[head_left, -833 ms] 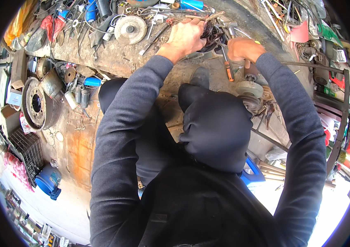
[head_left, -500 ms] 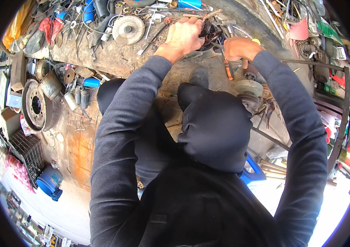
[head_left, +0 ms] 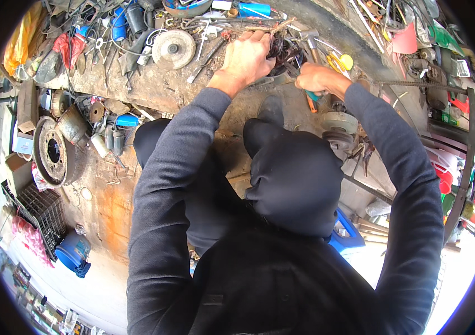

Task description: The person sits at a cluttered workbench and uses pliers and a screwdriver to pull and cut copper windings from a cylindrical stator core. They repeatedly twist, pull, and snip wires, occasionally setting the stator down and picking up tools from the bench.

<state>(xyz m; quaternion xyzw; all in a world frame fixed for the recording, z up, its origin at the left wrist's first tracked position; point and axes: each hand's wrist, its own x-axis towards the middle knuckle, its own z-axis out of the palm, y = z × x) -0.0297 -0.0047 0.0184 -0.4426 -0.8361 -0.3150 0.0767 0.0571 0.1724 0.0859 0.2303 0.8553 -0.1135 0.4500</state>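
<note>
My left hand (head_left: 247,58) is at the far bench edge, its fingers curled over a tangle of dark reddish wire (head_left: 285,49). Much of that bundle is hidden by the hand. To its right, my right hand (head_left: 318,78) is closed around a hand tool with teal and orange grips (head_left: 312,103). The tool's grey end points left toward the wire; its exact kind is unclear. Just beyond the right hand lies a hammer (head_left: 309,36). A yellow-handled tool (head_left: 337,62) rests to the right of it.
A round grinding disc (head_left: 173,49) lies left of my hands among scattered tools and cables. A wheel rim (head_left: 53,146), a black crate (head_left: 41,215) and a blue bucket (head_left: 73,251) stand at left. Pulley-like metal parts (head_left: 339,127) lie below my right hand. A metal frame (head_left: 468,145) stands at right.
My right hand has shifted slightly down and left, and teal on the tool's grip now shows beneath it. The yellow-handled tool has come into fuller view. My left hand stays on the wire.
</note>
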